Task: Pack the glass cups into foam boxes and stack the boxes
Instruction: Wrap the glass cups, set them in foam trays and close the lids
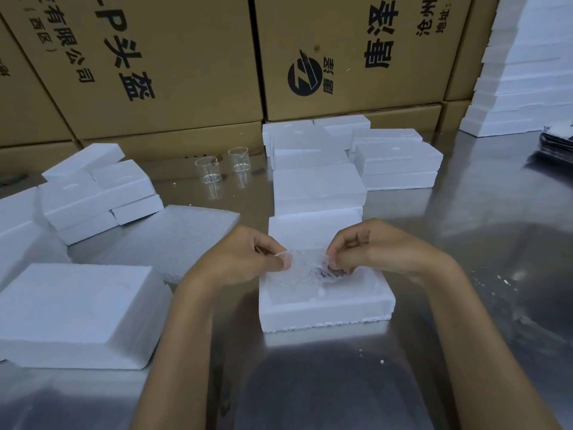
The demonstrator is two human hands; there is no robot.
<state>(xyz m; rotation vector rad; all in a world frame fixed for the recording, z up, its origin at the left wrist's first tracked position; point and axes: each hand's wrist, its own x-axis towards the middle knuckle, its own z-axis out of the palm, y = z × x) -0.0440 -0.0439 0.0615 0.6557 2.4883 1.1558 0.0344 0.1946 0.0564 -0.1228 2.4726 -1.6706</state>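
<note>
A crumpled clear wrap (305, 268) sits over the hollow of an open foam box (325, 308), directly under the fingers. The left hand (248, 259) pinches its left edge and the right hand (362, 249) pinches its right edge, fingers curled. Beyond the fingers lie stacked foam boxes (319, 187) and two bare glass cups (223, 170). All rest on a shiny steel table (480, 243), backed by printed cardboard cartons (341, 57).

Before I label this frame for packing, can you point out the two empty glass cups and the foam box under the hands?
Left glass cup (208, 171): head view, on its clear side wall.
Right glass cup (240, 160): head view, mid-body.
Foam box (325, 315): head view, near front wall.
</note>
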